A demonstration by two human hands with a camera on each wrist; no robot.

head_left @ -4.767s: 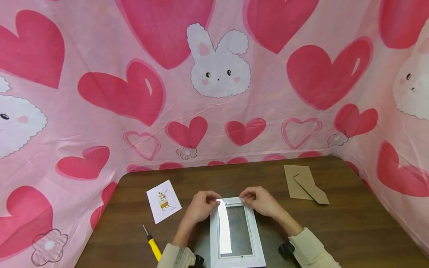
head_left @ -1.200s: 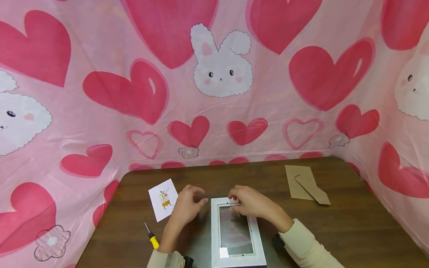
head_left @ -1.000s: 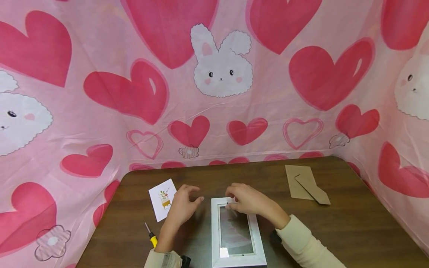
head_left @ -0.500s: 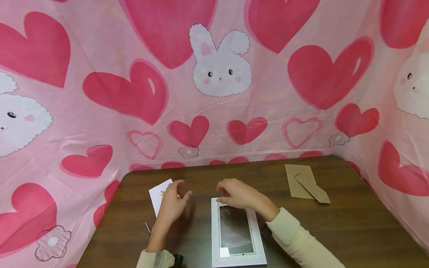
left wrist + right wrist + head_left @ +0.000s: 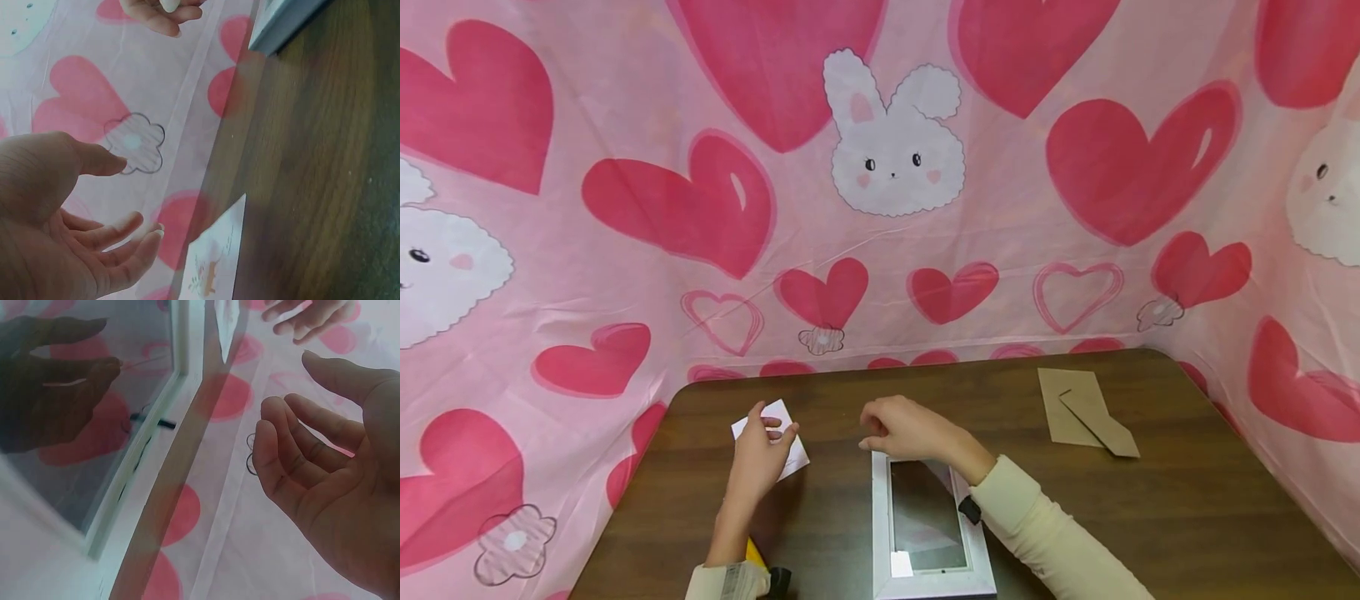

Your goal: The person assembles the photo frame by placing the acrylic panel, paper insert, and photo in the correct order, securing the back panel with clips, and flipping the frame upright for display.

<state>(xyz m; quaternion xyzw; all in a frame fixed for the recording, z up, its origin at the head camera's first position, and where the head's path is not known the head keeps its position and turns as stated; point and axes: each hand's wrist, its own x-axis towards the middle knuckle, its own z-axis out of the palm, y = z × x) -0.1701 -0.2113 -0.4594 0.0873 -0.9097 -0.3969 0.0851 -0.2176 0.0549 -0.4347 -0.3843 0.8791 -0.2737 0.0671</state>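
My left hand (image 5: 758, 454) hovers over the white card (image 5: 797, 460), covering most of it in the head view. Its fingers are loosely curled with nothing between them, and the left wrist view shows the card (image 5: 215, 256) beyond the fingertips, its plant print visible. Above the far end of a white picture frame (image 5: 882, 533) is my right hand (image 5: 913, 427), fingers bent and holding nothing. The frame lies on the table with its glass pane (image 5: 925, 508) in it. A small dark tab (image 5: 153, 420) sticks out from the inner edge in the right wrist view.
A brown backing board (image 5: 1060, 408) with its stand leg (image 5: 1105, 429) lies at the right rear of the dark wood table (image 5: 1075, 533). The yellow screwdriver handle (image 5: 756, 553) shows beside my left forearm, which hides the rest. Pink heart-print cloth (image 5: 880, 242) hangs behind the table.
Both hands have left the frame's far end and shifted left. The left hand has reached the card; the right is over the frame's far-left corner. Frame and backing board stay put.
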